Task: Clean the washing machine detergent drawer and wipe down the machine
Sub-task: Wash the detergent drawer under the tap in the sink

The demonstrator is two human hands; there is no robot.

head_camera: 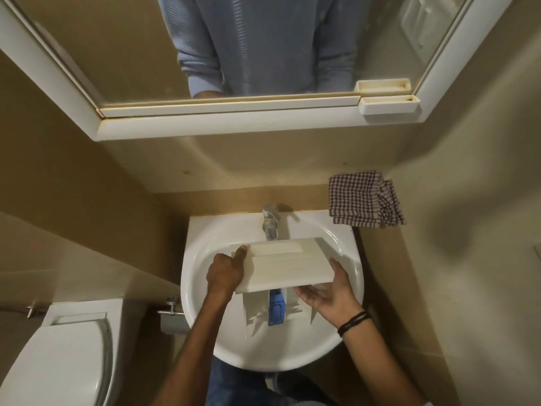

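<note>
Over sink (349, 260), left hand (225, 273) grips detergent drawer (287, 265) at left end; right hand (328, 291), fingers flat, cradles right end. Best: steady under faucet (270, 221), tilt to drain residue.

Dim warm light, soft shadows, bowed edges

white detergent drawer (281, 266), tilted over sink (202, 235)

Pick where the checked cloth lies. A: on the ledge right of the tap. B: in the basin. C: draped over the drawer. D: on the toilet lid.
A: the checked cloth lies folded on the ledge right of the tap, apart from the sink and the drawer.
</note>
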